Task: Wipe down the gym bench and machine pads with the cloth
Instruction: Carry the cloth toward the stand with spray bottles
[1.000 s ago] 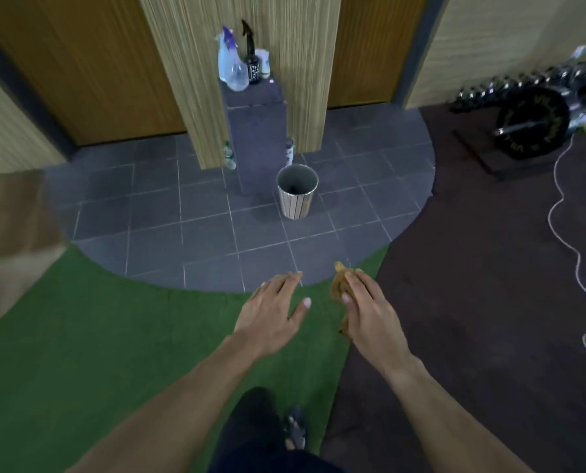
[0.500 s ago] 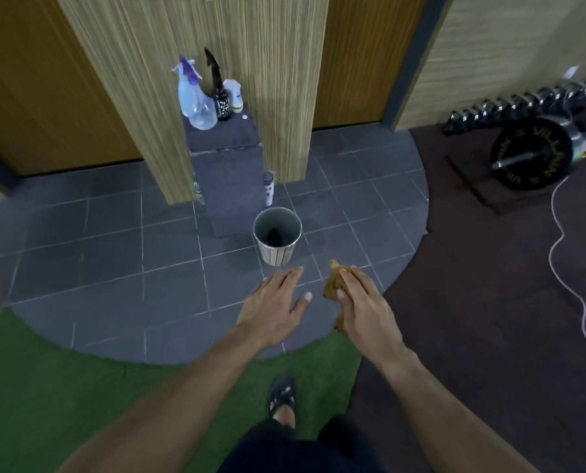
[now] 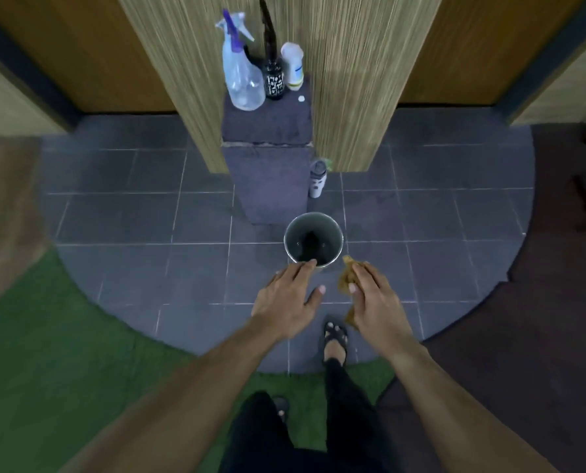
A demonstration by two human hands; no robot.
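The right hand [image 3: 375, 303] has its fingers and thumb curled round a crumpled brown cloth [image 3: 347, 280], which bunches out just beyond the thumb and hangs below the palm, while the left hand [image 3: 286, 298] is held flat beside it with straight, relaxed fingers gripping nothing. Just past the left fingertips stands a round metal bin [image 3: 313, 240] on the grey tiled floor [image 3: 141, 216]. Farther beyond the fingers, a dark pedestal [image 3: 267, 131] carries a clear spray bottle [image 3: 240, 76], a black bottle [image 3: 273, 76] and a small white bottle [image 3: 293, 66].
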